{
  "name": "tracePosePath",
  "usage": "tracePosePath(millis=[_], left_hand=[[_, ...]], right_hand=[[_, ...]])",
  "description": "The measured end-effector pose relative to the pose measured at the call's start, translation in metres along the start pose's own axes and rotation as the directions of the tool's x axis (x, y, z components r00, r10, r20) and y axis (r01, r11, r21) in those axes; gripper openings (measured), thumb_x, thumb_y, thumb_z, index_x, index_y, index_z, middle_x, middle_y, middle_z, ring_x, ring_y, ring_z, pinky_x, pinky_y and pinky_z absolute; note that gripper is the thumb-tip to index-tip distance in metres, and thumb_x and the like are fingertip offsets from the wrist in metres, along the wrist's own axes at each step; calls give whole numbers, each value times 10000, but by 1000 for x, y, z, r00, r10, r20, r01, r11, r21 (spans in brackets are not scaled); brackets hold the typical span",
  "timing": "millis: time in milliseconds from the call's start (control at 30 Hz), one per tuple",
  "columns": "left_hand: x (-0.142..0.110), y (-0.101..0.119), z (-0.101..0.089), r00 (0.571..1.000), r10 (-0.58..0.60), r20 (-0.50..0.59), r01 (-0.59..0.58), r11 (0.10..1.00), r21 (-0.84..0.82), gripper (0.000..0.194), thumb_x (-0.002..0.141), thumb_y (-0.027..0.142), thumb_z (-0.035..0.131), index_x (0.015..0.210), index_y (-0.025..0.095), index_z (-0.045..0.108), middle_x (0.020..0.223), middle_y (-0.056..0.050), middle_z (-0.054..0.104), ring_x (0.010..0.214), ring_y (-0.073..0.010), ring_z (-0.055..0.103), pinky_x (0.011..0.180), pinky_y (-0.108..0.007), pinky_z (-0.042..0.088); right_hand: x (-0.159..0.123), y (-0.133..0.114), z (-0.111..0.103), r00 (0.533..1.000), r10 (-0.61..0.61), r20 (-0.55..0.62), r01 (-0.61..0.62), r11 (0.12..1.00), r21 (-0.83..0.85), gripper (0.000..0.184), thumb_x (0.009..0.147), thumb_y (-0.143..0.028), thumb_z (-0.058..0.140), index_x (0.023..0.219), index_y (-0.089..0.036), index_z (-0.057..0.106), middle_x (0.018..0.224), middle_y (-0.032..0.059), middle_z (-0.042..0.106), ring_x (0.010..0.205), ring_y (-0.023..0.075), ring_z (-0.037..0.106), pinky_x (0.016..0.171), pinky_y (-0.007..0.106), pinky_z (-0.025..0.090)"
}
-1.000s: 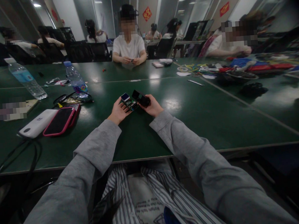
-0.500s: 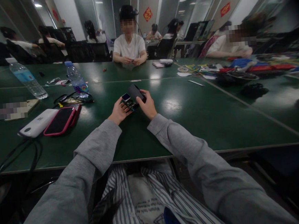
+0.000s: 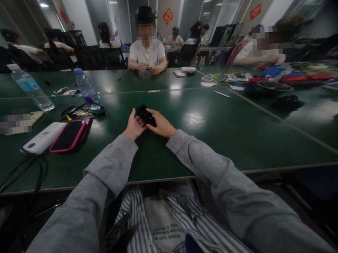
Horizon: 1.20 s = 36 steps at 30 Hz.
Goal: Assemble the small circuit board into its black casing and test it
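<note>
A small black box-like device (image 3: pixel 145 114) rests on the green table (image 3: pixel 171 149) between my two hands. My left hand (image 3: pixel 133 126) grips its left side with the thumb up along the edge. My right hand (image 3: pixel 162 125) presses on its right side, fingers curled over the black cover. The green circuit board seen earlier is now hidden under that cover.
To the left lie a pink-cased phone (image 3: pixel 68 135), a white power bank (image 3: pixel 42 138), black cables (image 3: pixel 80 110) and two water bottles (image 3: pixel 31 88) (image 3: pixel 86 89). A person in a white shirt (image 3: pixel 147 52) sits opposite. Coloured clutter (image 3: pixel 270 77) covers the right side.
My right hand brought the black cover leftwards and down onto the circuit board held by my left hand; the board and its small screen are now covered.
</note>
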<state>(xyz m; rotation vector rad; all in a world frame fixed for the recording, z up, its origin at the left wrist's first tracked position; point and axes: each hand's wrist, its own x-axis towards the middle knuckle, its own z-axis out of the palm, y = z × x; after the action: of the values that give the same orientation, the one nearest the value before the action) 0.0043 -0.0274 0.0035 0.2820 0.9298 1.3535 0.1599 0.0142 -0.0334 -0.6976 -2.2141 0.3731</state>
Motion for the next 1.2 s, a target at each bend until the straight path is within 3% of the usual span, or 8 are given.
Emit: tracePosePath(millis=[133, 267, 433, 567, 700, 833, 1000, 1200], left_hand=[[3, -2, 0, 999, 34, 21, -35, 998, 44, 396, 861, 568, 643, 917, 177, 617, 725, -37, 601, 706, -169, 608, 689, -307, 493], [5, -5, 2, 994, 106, 15, -107, 988, 114, 257, 758, 327, 808, 863, 189, 619, 745, -14, 619, 686, -133, 593, 642, -266, 459], [5, -7, 3, 989, 151, -8, -147, 975, 165, 230, 742, 240, 808, 857, 196, 613, 740, -3, 628, 652, -114, 578, 570, -243, 422], [7, -8, 0, 980, 199, 18, -199, 963, 182, 361, 660, 253, 874, 893, 212, 602, 782, 6, 647, 658, -111, 589, 573, -242, 424], [11, -11, -3, 960, 260, 103, -276, 940, 202, 519, 562, 160, 909, 964, 219, 586, 861, 4, 667, 734, -121, 626, 653, -249, 462], [14, -14, -5, 935, 302, 185, -337, 920, 199, 529, 562, 64, 866, 981, 208, 577, 910, -10, 670, 840, -145, 652, 737, -265, 500], [15, -15, -6, 913, 343, 219, -387, 898, 210, 540, 562, 64, 864, 1005, 214, 595, 960, -9, 652, 899, -146, 636, 799, -276, 510], [13, -14, -4, 891, 374, 259, -437, 861, 259, 531, 569, 77, 856, 1013, 207, 597, 1005, -22, 651, 918, -157, 630, 814, -295, 519]], right_hand=[[-2, 8, 4, 999, 5, 42, -6, 1000, 9, 793, 802, -282, 655, 1508, -202, 303, 1412, 175, 498, 1301, 351, 503, 1094, 573, 418], [-1, 10, 4, 999, -10, 40, 9, 999, 32, 814, 810, -301, 664, 1520, -230, 273, 1447, 160, 471, 1346, 352, 466, 1122, 588, 388], [-2, 12, 9, 999, -29, 27, 27, 998, 62, 882, 830, -399, 671, 1544, -213, 187, 1534, 180, 359, 1424, 355, 382, 1177, 580, 322], [-3, 17, 15, 999, 32, -8, -31, 997, 73, 996, 828, -490, 671, 1560, -151, 86, 1588, 229, 227, 1463, 368, 325, 1190, 560, 309], [-3, 20, 18, 997, 67, -23, -65, 994, 89, 1002, 813, -491, 689, 1553, -126, 119, 1567, 250, 263, 1465, 373, 321, 1204, 554, 280], [-3, 17, 17, 997, 67, -23, -65, 993, 98, 965, 798, -395, 710, 1544, -148, 149, 1555, 239, 296, 1457, 361, 334, 1202, 572, 270], [-3, 13, 16, 997, 78, -26, -74, 990, 116, 1003, 755, -321, 746, 1538, -135, 148, 1548, 257, 294, 1453, 366, 340, 1189, 568, 296], [-3, 13, 16, 994, 105, -25, -100, 986, 131, 1059, 745, -380, 774, 1549, -151, 125, 1562, 256, 268, 1458, 379, 331, 1182, 585, 296]])
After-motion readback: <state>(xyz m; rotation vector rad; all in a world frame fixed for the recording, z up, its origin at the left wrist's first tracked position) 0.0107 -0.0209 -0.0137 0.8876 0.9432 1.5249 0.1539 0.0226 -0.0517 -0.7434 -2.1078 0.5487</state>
